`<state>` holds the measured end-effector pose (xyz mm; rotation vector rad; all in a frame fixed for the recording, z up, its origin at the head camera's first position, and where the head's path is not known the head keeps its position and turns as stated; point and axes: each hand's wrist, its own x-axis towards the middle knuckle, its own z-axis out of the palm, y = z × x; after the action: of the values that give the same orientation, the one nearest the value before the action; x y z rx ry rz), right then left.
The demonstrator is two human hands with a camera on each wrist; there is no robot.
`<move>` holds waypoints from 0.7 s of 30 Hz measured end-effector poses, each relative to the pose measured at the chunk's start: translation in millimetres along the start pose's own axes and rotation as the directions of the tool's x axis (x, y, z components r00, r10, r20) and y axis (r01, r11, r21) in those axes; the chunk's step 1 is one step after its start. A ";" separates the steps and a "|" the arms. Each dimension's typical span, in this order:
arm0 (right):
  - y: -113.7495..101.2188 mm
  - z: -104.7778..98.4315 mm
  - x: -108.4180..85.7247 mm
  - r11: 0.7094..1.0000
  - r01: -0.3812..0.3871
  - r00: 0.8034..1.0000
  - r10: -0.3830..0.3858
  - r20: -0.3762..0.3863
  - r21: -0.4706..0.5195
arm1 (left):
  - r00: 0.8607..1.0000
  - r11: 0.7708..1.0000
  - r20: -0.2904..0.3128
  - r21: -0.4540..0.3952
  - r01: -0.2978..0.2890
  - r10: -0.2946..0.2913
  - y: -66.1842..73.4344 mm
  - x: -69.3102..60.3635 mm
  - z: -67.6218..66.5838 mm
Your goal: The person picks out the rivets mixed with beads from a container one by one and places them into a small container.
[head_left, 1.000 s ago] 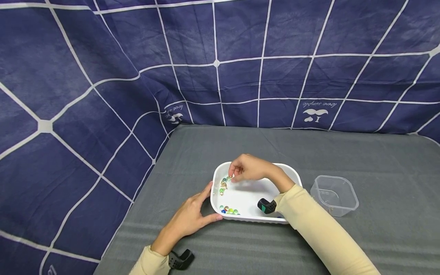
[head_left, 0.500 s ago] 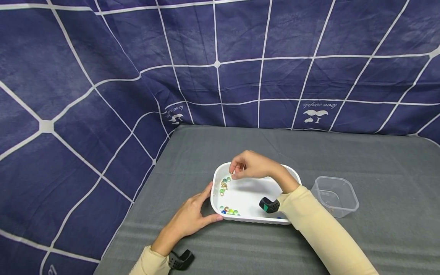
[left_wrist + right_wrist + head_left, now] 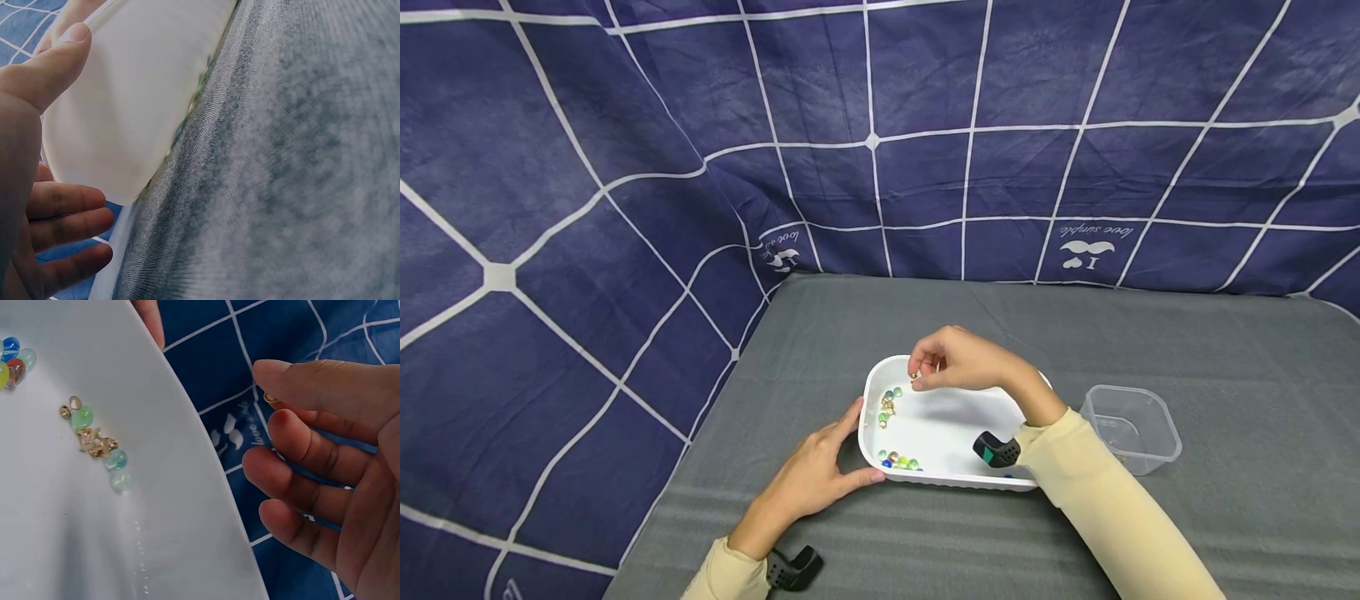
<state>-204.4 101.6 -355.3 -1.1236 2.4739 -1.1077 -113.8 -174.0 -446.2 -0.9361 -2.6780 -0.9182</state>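
A white tray (image 3: pixel 955 425) lies on the grey cloth. Over its far left part my right hand (image 3: pixel 966 358) pinches a small gold-coloured piece (image 3: pixel 270 398) between thumb and forefinger. Below, inside the tray, glass marbles (image 3: pixel 116 459) lie in a line with a clump of small gold pieces (image 3: pixel 97 444). More coloured marbles (image 3: pixel 902 462) gather in the near left corner. My left hand (image 3: pixel 816 467) spreads around the tray's left end, its thumb resting against the near corner. In the left wrist view its other fingers (image 3: pixel 72 228) are relaxed beside the tray.
To the right of the tray stands a clear plastic container (image 3: pixel 1131 458); small bits at its bottom are hard to make out. A blue curtain (image 3: pixel 925 183) with white lines hangs behind and at the left. One dark blue marble (image 3: pixel 1008 477) shows near the front rim.
My right hand has lifted slightly and drifted right, away from the line of marbles, with the gold piece in its fingertips. The left hand stays at the tray's corner.
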 end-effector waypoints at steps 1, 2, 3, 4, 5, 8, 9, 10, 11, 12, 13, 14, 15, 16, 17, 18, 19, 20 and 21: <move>-0.4 -0.6 -1.1 1.000 -0.005 1.000 0.005 -0.004 -0.007 | 1.000 1.000 0.000 0.000 0.001 -0.001 0.0 0.0 0.0; -0.8 -1.2 -2.3 1.000 -0.006 1.000 0.006 -0.009 -0.012 | 1.000 1.000 0.001 0.001 0.001 -0.001 -0.1 0.0 0.0; -1.0 -1.9 -3.6 1.000 -0.008 1.000 0.008 -0.015 -0.017 | 1.000 1.000 0.001 0.002 0.002 -0.002 -0.3 -0.1 0.1; -1.1 -2.4 -4.9 1.000 -0.011 1.000 0.010 -0.022 -0.021 | 1.000 1.000 0.000 0.002 0.002 -0.002 -0.5 -0.1 0.2; -1.0 -2.9 -6.1 1.000 -0.013 0.999 0.013 -0.029 -0.027 | 1.000 1.000 0.000 -0.001 0.002 -0.002 -0.6 0.0 0.2; -1.7 -5.0 -10.9 0.999 -0.013 0.999 0.011 -0.044 -0.030 | 1.000 1.000 -0.002 -0.008 0.001 -0.001 -0.4 0.0 0.3; -1.4 -5.5 -12.6 1.000 -0.012 0.999 0.011 -0.048 -0.028 | 1.000 1.000 -0.002 -0.010 0.001 -0.001 -0.2 -0.1 0.3; -1.6 -6.2 -14.4 1.000 -0.014 0.999 0.013 -0.051 -0.027 | 1.000 1.000 -0.002 -0.012 0.001 -0.001 0.0 0.0 0.2; -1.5 -6.9 -16.3 1.000 -0.014 0.998 0.013 -0.054 -0.025 | 1.000 1.000 -0.003 -0.014 0.001 -0.001 0.2 0.0 0.2; -2.0 -7.8 -18.3 1.000 -0.016 0.998 0.014 -0.058 -0.023 | 1.000 1.000 -0.002 -0.015 0.001 -0.001 0.4 0.0 0.2; -2.3 -8.7 -20.3 1.000 -0.019 0.998 0.017 -0.062 -0.023 | 1.000 1.000 -0.003 -0.015 0.001 -0.001 0.6 0.0 0.2; -2.7 -9.6 -22.3 1.000 -0.021 0.998 0.019 -0.066 -0.022 | 1.000 1.000 -0.004 -0.013 0.001 -0.001 0.3 -0.1 0.5; -2.7 -10.4 -24.4 0.999 -0.023 0.997 0.022 -0.070 -0.023 | 1.000 1.000 -0.003 -0.014 0.001 -0.001 0.6 0.0 0.4; -3.0 -11.4 -26.6 0.999 -0.028 0.997 0.026 -0.073 -0.023 | 1.000 1.000 -0.004 -0.014 0.001 -0.001 0.4 0.0 0.6; -2.9 -12.5 -28.7 0.999 -0.030 0.997 0.028 -0.076 -0.022 | 1.000 1.000 -0.004 -0.016 0.001 -0.001 0.5 0.0 0.5; -3.2 -13.5 -30.6 0.999 -0.034 0.996 0.032 -0.079 -0.023 | 1.000 1.000 -0.005 -0.016 0.001 -0.001 0.5 0.2 0.5; -2.6 -14.3 -32.5 0.999 -0.037 0.996 0.035 -0.080 -0.024 | 1.000 1.000 -0.006 -0.016 0.001 -0.001 0.6 0.2 0.3; -1.8 -15.1 -34.1 0.999 -0.040 0.996 0.038 -0.081 -0.024 | 1.000 1.000 -0.006 -0.016 0.001 -0.001 0.7 0.3 0.1; -0.9 -15.8 -35.5 0.999 -0.043 0.996 0.041 -0.080 -0.023 | 1.000 1.000 -0.006 -0.017 0.001 -0.001 1.0 0.3 -0.3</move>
<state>-186.7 135.4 -347.6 -1.0483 2.5664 -1.1341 -113.4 -173.4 -445.3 -0.9345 -2.6703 -0.9441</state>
